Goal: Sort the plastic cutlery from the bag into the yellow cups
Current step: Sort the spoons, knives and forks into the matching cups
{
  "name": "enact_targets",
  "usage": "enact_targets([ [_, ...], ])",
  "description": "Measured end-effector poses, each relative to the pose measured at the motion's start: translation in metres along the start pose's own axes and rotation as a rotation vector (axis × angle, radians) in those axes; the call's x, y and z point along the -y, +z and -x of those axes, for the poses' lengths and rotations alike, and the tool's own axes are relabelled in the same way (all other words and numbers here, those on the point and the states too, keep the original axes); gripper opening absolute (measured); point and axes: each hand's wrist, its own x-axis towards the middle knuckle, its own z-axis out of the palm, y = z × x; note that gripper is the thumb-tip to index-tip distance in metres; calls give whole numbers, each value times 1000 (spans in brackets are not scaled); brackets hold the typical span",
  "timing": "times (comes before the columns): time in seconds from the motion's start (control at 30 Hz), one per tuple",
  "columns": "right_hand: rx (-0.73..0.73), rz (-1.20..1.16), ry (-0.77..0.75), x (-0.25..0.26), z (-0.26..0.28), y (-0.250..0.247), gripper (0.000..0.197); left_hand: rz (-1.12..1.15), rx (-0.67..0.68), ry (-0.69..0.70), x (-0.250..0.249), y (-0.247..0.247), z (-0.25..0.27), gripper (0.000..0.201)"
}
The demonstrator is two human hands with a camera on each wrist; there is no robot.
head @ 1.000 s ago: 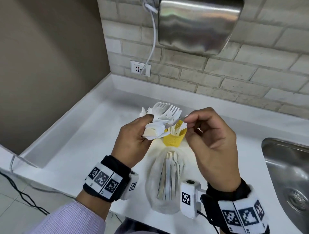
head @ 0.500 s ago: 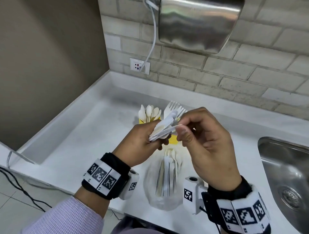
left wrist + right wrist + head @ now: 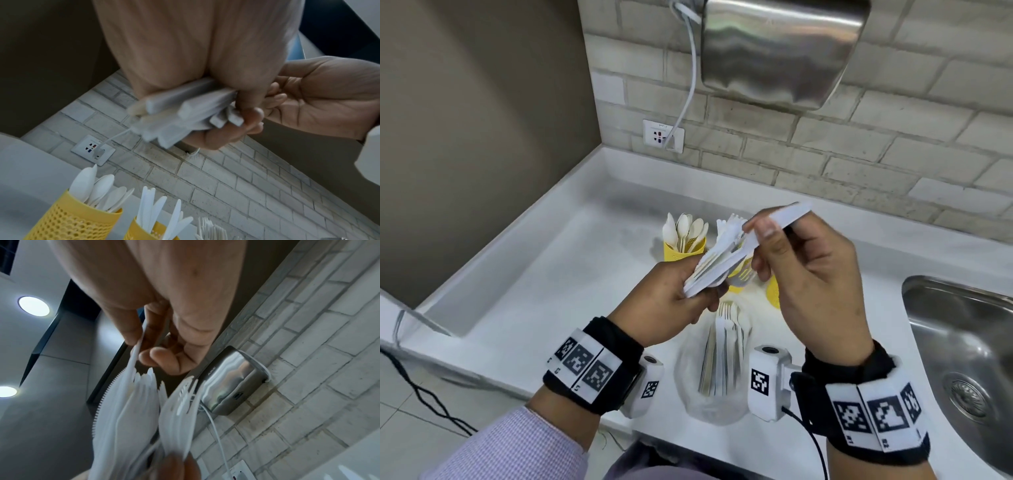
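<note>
The steel hand dryer (image 3: 230, 386) on the brick wall read "AIKE". At mid-frame above the white counter (image 3: 524, 274), your left hand (image 3: 664, 305) was raised palm-up, its fingers curled round a bundle of white cutlery (image 3: 719, 270) by the handles. Your right hand (image 3: 811, 284), just right of it, pinched one white piece (image 3: 784, 219) between thumb and forefinger, other fingers curled. The clear bag (image 3: 715, 370) lay at lower centre; the yellow cups (image 3: 683, 248) stood behind your hands, the left one holding spoons (image 3: 96, 190).

Bright even daylight, dim wrist views, motion-blurred cutlery (image 3: 131, 426)
</note>
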Motion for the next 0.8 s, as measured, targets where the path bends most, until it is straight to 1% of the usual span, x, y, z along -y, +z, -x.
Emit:
enact_targets([
  [0.07,-117,-111,-4,3,-5,-3,20,22,-9,-5,-1,1,1,24],
  [0.17,-370,-446,43,18,-15,-13,26,88,-12,-29,-3,3,2,28],
  [0.2,-455,-498,54,22,-17,-17,28,116,-3,-37,-3,4,2,28],
  [0.23,-513,-498,53,24,-18,-21,30,150,9,-44,-3,5,2,24],
  [0.27,-540,-473,45,24,-19,-24,31,182,20,-50,-4,6,2,21],
  [0.3,-535,-433,37,21,-18,-25,32,205,26,-55,-5,7,1,20],
  [0.37,-446,-288,39,13,-14,-23,30,222,24,-54,-7,9,0,22],
  [0.47,-288,-13,68,6,-6,-15,13,251,21,-49,-10,12,-5,25],
  [0.53,-188,60,105,3,-2,-12,6,258,23,-56,-12,15,-9,24],
  [0.6,-103,130,134,0,-3,-14,4,267,25,-72,-13,20,-13,25],
  [0.67,-61,189,141,-5,-7,-19,6,268,33,-78,-16,24,-17,25],
  [0.8,-52,237,123,-12,-24,-36,7,231,64,-73,-19,30,-26,29],
])
